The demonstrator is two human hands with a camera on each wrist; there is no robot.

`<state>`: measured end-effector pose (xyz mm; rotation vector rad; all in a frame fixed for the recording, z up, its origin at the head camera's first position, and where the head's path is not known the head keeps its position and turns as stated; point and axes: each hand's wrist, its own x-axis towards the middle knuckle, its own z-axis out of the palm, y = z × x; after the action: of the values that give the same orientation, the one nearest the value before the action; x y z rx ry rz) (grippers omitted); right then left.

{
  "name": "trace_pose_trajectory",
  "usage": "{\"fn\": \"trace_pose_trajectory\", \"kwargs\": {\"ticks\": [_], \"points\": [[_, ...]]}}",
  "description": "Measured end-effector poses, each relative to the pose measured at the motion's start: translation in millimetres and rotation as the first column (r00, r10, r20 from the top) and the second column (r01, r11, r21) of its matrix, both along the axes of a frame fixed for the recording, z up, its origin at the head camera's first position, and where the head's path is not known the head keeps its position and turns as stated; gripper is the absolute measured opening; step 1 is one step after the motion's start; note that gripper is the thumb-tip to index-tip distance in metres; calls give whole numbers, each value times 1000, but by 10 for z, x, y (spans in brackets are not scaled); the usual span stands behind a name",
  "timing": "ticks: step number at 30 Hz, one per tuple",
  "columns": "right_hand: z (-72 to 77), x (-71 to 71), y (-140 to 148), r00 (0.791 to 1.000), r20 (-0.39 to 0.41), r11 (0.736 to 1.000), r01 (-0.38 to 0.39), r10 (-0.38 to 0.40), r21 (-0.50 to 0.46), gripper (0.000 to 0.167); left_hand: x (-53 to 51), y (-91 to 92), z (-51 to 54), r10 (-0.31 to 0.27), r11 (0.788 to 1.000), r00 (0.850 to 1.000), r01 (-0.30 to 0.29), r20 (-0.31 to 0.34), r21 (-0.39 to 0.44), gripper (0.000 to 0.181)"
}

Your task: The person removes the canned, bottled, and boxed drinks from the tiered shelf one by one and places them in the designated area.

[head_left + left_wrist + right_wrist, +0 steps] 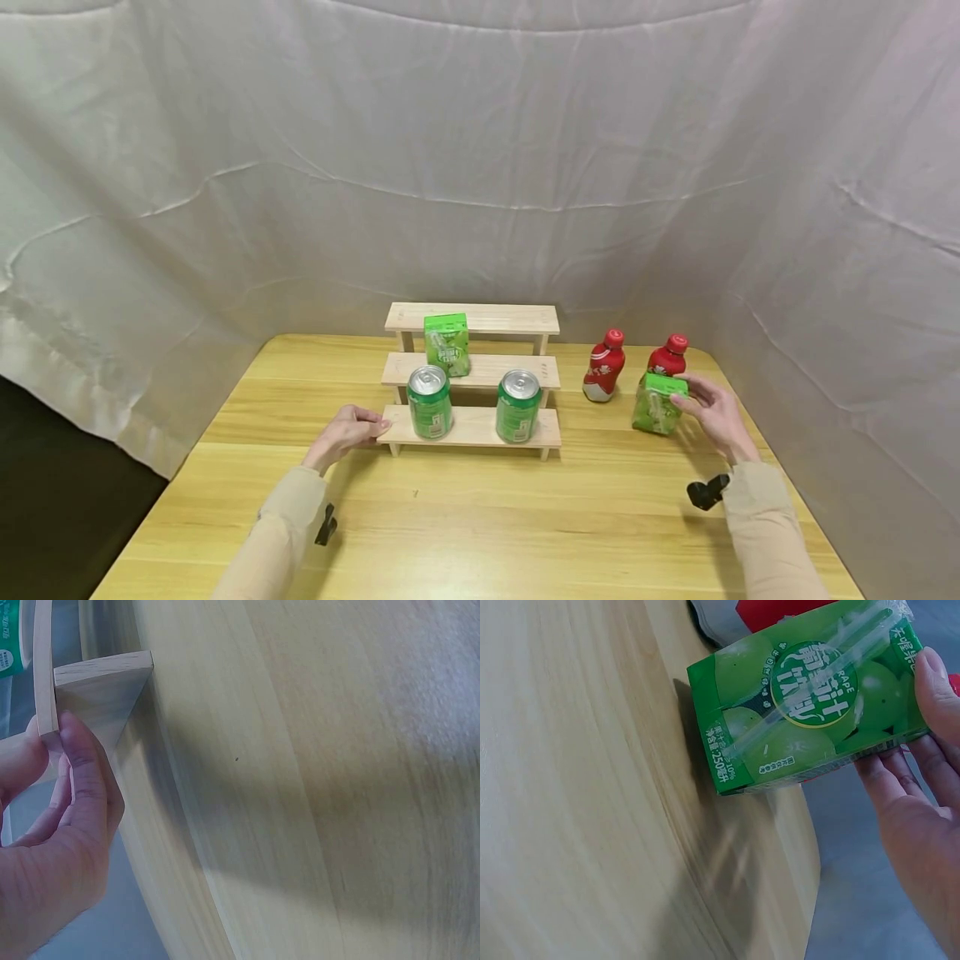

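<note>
So, progress check: looks roughly half stocked to me. The wooden shelf (pixel 474 425) already has a left can (pixel 430 410) and a right can (pixel 517 412) standing on its bottom tier, plus a shelf carton (pixel 447 347) on the middle tier toward the left. Not on there yet: the grape juice carton (pixel 652 410) over at the right side of the desk (pixel 480 525), the near bottle (pixel 603 368) and the far bottle (pixel 667 357), partly hidden behind that carton.

Pose-wise, the right grip (pixel 716 414) comes in from the right and has the juice carton pinched near its top, thumb on the front face, fingers behind. Can't tell if its base touches the desk. The left grip (pixel 348 432) is pinching the left end of the bottom tier, thumb against curled fingers, forearm angled in from the near side.
</note>
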<state>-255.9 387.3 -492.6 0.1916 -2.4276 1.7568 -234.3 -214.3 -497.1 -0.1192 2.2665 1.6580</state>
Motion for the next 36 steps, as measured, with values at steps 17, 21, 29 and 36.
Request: {"fn": "trace_pose_trajectory", "kwargs": {"ticks": [17, 21, 29, 36], "points": [[-33, 31, 72, 998, 46, 996, -36, 40, -86, 46, 9, -9, -4, -21, 1000, 1000, 21, -10, -3, 35], [-25, 20, 83, 995, 75, 986, -53, 65, -155, 43, 11, -11, 9, -13, 1000, 1000, 13, -8, -12, 36], [48, 35, 79, 994, 109, 996, -18, 27, -84, 50, 24, -7, 31, -14, 999, 1000, 13, -6, -35, 37], [239, 70, 18, 997, 54, 997, 56, -52, -58, 51, 17, -7, 21, -14, 1000, 1000, 14, -5, -28, 37]]}}
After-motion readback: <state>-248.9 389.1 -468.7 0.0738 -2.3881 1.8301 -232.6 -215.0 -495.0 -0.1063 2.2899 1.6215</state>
